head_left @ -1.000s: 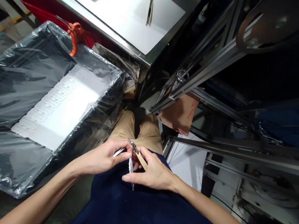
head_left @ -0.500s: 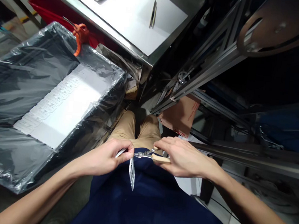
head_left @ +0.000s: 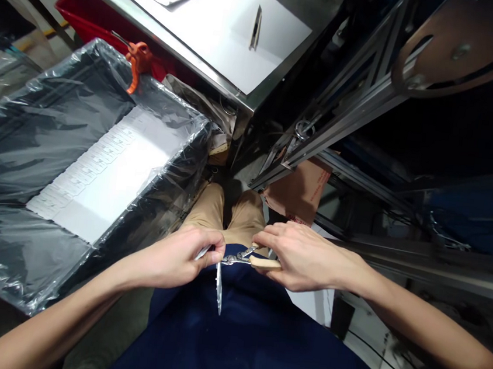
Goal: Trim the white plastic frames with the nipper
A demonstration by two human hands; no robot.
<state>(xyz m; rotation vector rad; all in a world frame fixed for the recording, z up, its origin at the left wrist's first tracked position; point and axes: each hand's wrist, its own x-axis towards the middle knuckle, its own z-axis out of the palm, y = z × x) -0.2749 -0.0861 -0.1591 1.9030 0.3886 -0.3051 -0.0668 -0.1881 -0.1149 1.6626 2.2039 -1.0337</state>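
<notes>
Head view: seated person's left hand (head_left: 181, 257) is pinching a thin silvery strip (head_left: 219, 281), which is hanging down just right of its fingertips over a navy apron (head_left: 248, 337). Right hand (head_left: 304, 256) is closing around small wooden-handled snips (head_left: 247, 260), tips touching the strip beside the left thumb. Judged risk: blades slipping could be nicking that thumb.

a steel table (head_left: 227, 35) stands ahead, a plastic-lined bin (head_left: 26, 144) to its left, metal framing (head_left: 347, 107) to its right.
</notes>
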